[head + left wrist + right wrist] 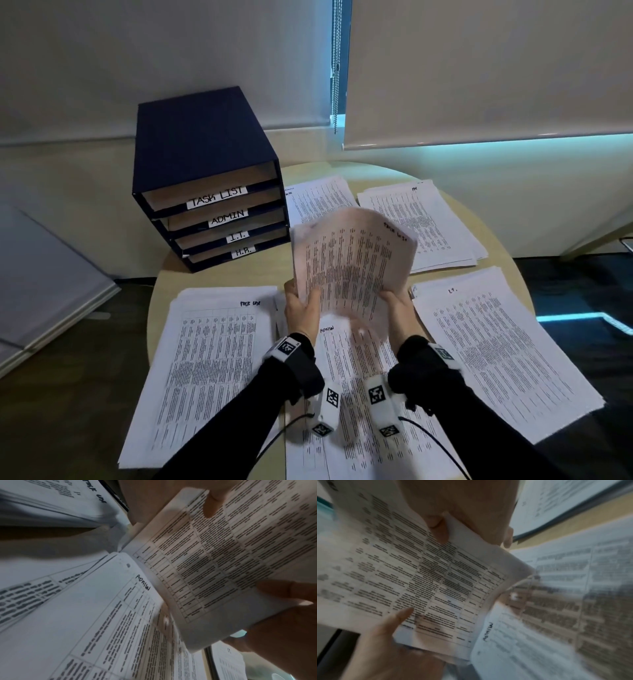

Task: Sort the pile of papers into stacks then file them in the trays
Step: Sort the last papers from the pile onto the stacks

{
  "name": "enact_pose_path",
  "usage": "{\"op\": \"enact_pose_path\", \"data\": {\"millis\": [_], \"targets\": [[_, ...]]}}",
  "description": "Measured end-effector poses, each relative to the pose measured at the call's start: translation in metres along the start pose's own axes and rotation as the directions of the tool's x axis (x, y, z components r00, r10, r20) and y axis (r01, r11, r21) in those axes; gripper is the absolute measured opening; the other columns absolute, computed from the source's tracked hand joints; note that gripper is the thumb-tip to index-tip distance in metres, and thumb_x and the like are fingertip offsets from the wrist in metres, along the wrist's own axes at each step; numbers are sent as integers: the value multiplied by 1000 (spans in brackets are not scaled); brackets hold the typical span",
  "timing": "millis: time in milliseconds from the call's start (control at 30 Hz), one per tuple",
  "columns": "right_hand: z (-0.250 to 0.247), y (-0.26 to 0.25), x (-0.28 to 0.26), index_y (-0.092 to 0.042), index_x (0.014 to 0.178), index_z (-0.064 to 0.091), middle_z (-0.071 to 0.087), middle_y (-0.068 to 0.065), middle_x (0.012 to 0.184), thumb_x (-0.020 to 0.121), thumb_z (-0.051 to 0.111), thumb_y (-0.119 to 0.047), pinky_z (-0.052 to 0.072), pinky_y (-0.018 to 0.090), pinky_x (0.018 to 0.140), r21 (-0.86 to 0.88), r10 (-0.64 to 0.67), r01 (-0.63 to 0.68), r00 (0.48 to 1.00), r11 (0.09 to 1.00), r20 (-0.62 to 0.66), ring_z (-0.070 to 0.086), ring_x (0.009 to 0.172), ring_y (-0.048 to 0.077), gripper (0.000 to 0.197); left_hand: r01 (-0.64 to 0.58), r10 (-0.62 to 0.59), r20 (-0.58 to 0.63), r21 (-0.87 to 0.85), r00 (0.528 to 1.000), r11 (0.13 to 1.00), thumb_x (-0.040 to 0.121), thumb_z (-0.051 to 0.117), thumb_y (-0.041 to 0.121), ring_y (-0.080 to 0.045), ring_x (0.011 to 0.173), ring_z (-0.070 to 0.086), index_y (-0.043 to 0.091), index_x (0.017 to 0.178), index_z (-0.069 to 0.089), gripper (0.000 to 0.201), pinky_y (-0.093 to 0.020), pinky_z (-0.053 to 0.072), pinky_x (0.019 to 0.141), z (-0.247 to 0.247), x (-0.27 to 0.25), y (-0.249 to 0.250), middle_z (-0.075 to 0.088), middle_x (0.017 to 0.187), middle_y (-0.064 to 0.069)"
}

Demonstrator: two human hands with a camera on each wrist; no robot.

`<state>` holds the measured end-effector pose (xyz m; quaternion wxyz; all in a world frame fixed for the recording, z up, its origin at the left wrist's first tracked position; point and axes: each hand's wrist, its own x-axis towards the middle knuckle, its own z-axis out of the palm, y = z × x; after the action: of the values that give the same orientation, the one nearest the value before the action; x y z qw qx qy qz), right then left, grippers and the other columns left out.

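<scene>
I hold a printed sheet (352,260) marked "TASK LIST" upright above the table's middle. My left hand (301,308) grips its lower left corner, thumb (212,505) on the printed face. My right hand (399,305) grips the lower right corner, thumb (436,531) on the front. Under it lies the loose pile (359,377), its top page marked "ADMIN" (142,582). A task list stack (212,359) lies at the left and an I.T. stack (496,349) at the right. The navy tray unit (209,144) stands at the back left, labelled TASK LIST, ADMIN, I.T. and H.R.
Two more paper stacks lie at the back, one in the middle (318,198) and one on the right (421,222). The round table's edge (513,246) curves close behind the right stacks. Window blinds and a wall stand behind the table.
</scene>
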<state>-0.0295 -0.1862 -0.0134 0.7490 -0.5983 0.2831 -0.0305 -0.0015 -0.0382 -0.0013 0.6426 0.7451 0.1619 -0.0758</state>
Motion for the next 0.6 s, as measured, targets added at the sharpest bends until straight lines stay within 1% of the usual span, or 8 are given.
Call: {"op": "enact_pose_path", "data": {"millis": [67,167,233,300,367,433,500,600], "targets": [[5,-1,2,-12,114,50,59,16,117,69,52,-22,43,55,100,29,14,-13,1000,999,-19,55,111,34,46,5,-5,-6,19,1000,1000,97,54,33,-22,125,44,14,137,42,46,-32,32,104,1,5,3,48,127,-1],[8,-4,6,-6,118,49,60,17,109,76,54,-13,46,53,97,48,14,-13,1000,999,-14,57,105,35,43,-46,46,-2,53,999,998,99,50,30,-20,120,50,14,135,45,40,-31,40,99,-7,17,10,53,131,-4],[3,-5,9,-11,120,48,63,11,107,72,58,-17,48,47,92,32,2,-1,1000,999,-18,59,101,30,49,-110,109,17,70,994,991,100,46,27,-14,112,53,14,137,43,39,-28,47,91,-22,25,18,53,130,-1],[-8,-2,10,-18,122,45,62,6,106,67,60,-25,44,38,86,-57,-25,25,1000,998,-7,58,100,21,57,-148,146,36,71,989,986,101,44,26,-18,113,56,16,139,42,39,-39,50,94,-43,33,27,55,125,3],[-21,9,9,-21,125,44,60,5,111,77,63,-27,41,33,84,-202,-25,32,999,979,39,56,101,17,52,-162,158,57,74,986,984,102,43,22,-17,114,55,19,139,42,38,-42,46,100,-69,42,28,53,123,6],[-31,24,5,-19,125,46,57,5,112,90,62,-22,43,26,75,-369,-18,39,998,929,60,55,97,15,39,-123,116,80,99,990,987,102,42,21,-15,120,48,21,142,39,40,-37,38,104,-100,49,21,47,131,7],[-40,40,1,-16,121,49,56,5,111,94,57,-25,44,23,70,-537,-33,53,998,842,47,56,97,16,30,-72,60,100,132,993,989,103,43,21,-18,125,47,20,142,41,39,-36,37,105,-133,52,6,49,136,2],[-57,60,-1,-23,112,53,58,8,112,94,53,-32,50,36,84,-744,-41,29,999,668,3,58,98,20,21,26,-51,114,209,992,978,103,42,18,-21,125,48,16,141,42,38,-34,36,104,-183,50,-27,52,135,-1]]}}
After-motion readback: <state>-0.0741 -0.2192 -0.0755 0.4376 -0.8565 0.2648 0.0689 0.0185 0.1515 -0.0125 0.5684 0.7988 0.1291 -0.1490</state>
